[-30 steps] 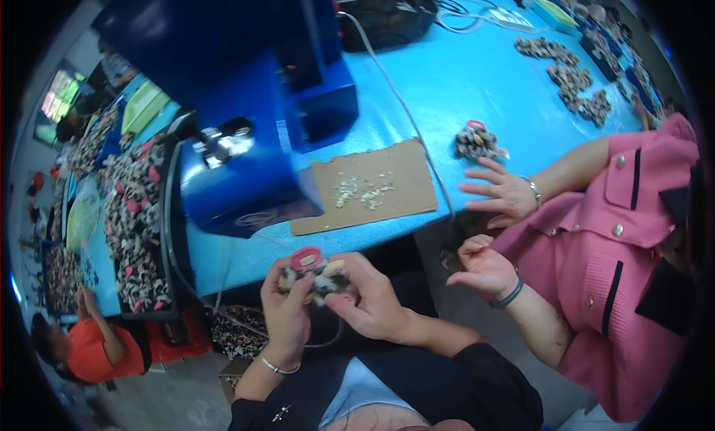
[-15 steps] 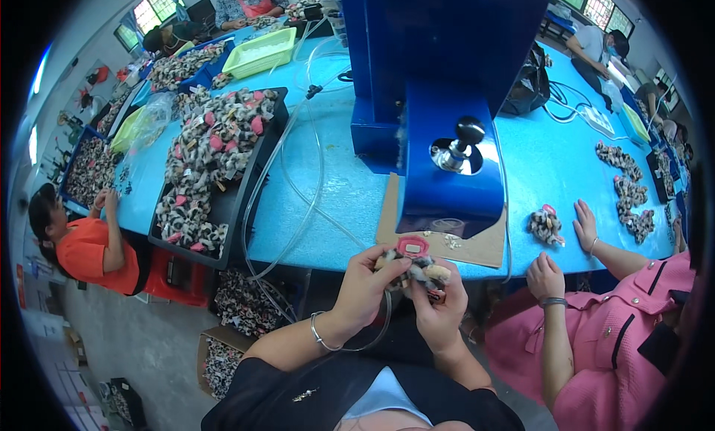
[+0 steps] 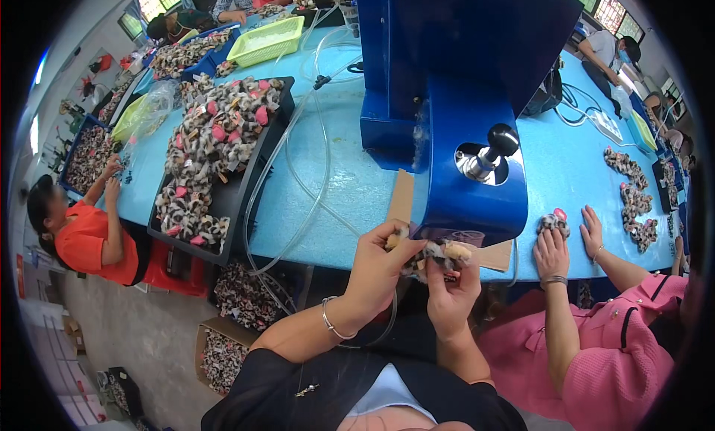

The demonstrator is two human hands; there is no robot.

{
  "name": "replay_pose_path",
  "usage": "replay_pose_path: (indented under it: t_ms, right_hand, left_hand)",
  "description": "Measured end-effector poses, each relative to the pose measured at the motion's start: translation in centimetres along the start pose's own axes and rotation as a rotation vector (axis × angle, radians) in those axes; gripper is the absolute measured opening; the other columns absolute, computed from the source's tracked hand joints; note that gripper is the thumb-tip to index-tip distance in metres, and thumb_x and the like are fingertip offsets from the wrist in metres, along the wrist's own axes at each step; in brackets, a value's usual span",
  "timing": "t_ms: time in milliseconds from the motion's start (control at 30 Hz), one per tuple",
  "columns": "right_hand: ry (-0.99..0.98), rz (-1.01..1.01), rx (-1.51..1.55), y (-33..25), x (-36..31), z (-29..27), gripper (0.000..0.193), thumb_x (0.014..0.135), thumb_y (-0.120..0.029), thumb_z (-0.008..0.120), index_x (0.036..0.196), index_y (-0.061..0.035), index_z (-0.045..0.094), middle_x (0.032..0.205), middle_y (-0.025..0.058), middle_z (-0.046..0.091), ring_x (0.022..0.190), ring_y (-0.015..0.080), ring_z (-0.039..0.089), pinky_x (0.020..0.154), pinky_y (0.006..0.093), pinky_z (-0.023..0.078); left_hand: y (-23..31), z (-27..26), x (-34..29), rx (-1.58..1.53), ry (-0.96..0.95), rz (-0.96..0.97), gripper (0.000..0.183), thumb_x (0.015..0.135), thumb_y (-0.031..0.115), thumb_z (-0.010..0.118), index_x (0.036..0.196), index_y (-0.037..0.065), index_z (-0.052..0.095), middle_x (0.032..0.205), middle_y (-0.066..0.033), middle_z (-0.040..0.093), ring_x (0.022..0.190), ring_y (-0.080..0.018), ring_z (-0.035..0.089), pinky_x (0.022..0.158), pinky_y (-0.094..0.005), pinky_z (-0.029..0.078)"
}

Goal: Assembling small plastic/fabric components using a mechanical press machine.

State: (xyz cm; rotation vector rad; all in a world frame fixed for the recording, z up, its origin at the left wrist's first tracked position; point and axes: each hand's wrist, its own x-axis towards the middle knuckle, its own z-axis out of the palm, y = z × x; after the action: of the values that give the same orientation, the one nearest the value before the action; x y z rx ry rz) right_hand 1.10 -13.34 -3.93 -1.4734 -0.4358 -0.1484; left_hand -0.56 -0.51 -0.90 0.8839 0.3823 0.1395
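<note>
Just below the head of a blue machine (image 3: 469, 111) with a black knob, both my hands hold a small furry plush toy (image 3: 437, 258) in grey, black, white and tan. My left hand (image 3: 378, 266) pinches its left side between thumb and fingers. At its right side, my right hand (image 3: 453, 291) grips it near a tan part. The toy's upper part sits close under the machine head, and whether it touches cannot be made out. My fingers hide much of the toy's underside.
A black tray (image 3: 252, 196) heaped with plush toys stands left, with clear tubes (image 3: 325, 144) running beside it. Cardboard (image 3: 401, 200) lies under the machine. At right, a co-worker's hand (image 3: 552, 254) rests on another plush toy (image 3: 555, 222). A yellow-green basket (image 3: 266, 44) stands farther back.
My hands have brought the toy up toward the machine head, and its pink part no longer shows. The co-worker's hand at right has moved onto the other plush toy.
</note>
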Motion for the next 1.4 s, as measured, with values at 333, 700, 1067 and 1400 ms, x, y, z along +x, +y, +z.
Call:
replay_pose_path:
  t_ms: [333,700,1067,1400]
  right_hand:
    - [0.018,0.037,0.093,0.10,0.48,0.10,0.025,0.094,0.006,0.064,0.116,-0.0028,0.057,0.103,0.0043,0.063,0.085,0.0072,0.061,0.072,0.0202,0.052]
    - [0.007,0.001,0.026,-0.18,0.59,0.12,0.026,0.093,0.005,0.066,0.116,-0.0029,0.057,0.102,0.0037,0.063,0.085,0.0073,0.062,0.072,0.0199,0.052]
    - [0.012,0.003,0.072,-0.32,0.69,0.12,0.026,0.094,0.006,0.065,0.117,-0.0019,0.057,0.103,0.0049,0.065,0.086,0.0086,0.062,0.073,0.0215,0.052]
    - [0.013,-0.037,0.067,0.17,0.39,-0.31,0.027,0.094,0.005,0.064,0.119,-0.0017,0.056,0.105,0.0050,0.065,0.091,0.0100,0.064,0.077,0.0231,0.053]
  left_hand:
    - [0.33,0.36,0.05,-0.005,-0.024,0.078,0.013,0.088,-0.001,0.070,0.099,0.001,0.064,0.087,-0.0009,0.064,0.076,-0.0061,0.063,0.065,-0.0211,0.052]
    - [0.28,0.17,-0.10,-0.019,-0.052,0.112,0.015,0.089,-0.001,0.069,0.103,0.000,0.065,0.091,-0.0028,0.068,0.078,-0.0069,0.065,0.067,-0.0213,0.054]
    - [0.44,0.54,-0.07,-0.022,-0.059,0.098,0.013,0.089,-0.002,0.069,0.101,0.000,0.065,0.092,-0.0044,0.069,0.078,-0.0080,0.066,0.067,-0.0220,0.055]
    - [0.44,0.87,0.20,0.011,-0.054,0.065,0.008,0.088,-0.004,0.068,0.093,0.000,0.063,0.085,-0.0022,0.066,0.074,-0.0060,0.062,0.065,-0.0207,0.052]
